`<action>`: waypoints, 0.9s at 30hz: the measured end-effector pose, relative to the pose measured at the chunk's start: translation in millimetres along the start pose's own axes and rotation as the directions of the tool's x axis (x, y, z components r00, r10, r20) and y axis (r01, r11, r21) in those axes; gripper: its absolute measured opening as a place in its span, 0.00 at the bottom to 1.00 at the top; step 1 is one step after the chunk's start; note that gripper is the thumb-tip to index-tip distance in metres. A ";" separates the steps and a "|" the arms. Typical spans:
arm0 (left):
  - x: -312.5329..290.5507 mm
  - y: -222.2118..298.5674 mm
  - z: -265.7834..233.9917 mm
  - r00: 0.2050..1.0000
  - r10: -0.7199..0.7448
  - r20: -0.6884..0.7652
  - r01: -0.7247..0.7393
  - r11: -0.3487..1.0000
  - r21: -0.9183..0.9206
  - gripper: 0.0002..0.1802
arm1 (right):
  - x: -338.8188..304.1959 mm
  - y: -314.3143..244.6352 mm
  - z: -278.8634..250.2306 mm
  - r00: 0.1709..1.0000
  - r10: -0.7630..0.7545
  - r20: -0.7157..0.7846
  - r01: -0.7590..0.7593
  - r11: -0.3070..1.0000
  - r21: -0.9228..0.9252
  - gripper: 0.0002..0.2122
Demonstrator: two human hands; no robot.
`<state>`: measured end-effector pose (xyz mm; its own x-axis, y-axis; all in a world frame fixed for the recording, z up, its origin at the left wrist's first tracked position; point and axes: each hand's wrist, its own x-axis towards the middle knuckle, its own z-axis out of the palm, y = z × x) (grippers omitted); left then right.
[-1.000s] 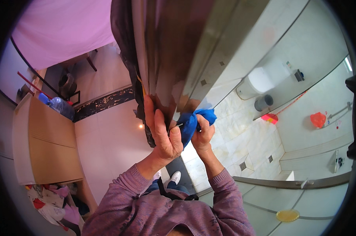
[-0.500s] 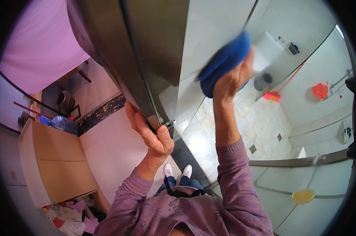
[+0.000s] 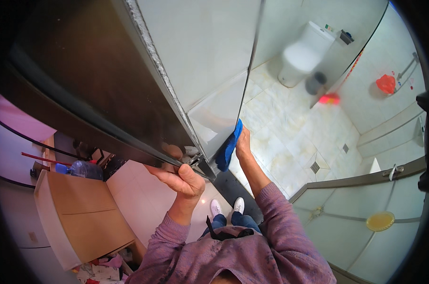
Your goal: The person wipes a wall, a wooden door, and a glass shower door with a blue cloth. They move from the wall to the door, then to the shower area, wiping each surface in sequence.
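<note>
My left hand point(image 3: 183, 182) grips the edge of a dark glossy door point(image 3: 105, 85) close to its metal latch point(image 3: 194, 160). The thumb lies near the latch and the fingers reach along the door's lower edge. In my right hand point(image 3: 243, 141) is a blue cloth point(image 3: 230, 147), held against the edge of the pale glossy panel point(image 3: 200, 52) just right of the door. The cloth hides part of that panel's edge, and most of my right fingers are behind the cloth.
A toilet point(image 3: 302, 57), a grey bin point(image 3: 315, 83) and a pink object point(image 3: 329, 98) stand in the tiled bathroom on the right. A glass door point(image 3: 347, 227) with a yellow disc point(image 3: 380, 221) is at lower right. A brown cabinet point(image 3: 84, 208) is at left, with clothes point(image 3: 103, 270) below.
The dark door has swung across the view to the left. My right hand has brought the blue cloth down and left, from high on the panel to low on its edge. My left hand keeps its grip.
</note>
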<state>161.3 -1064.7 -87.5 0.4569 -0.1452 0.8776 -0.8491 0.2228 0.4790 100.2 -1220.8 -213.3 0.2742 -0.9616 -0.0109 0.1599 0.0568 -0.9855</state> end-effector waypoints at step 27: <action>-3.1 1.0 -3.1 0.998 -0.059 0.024 0.057 0.995 0.081 0.36 | -21.3 -131.5 36.1 0.963 -0.185 -0.195 0.222 0.956 0.192 0.14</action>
<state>159.9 -1061.0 -89.7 0.4998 -0.1812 0.8470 -0.8403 0.1357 0.5249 107.5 -1198.0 -77.4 0.0499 -0.9891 0.1388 0.3957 -0.1080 -0.9120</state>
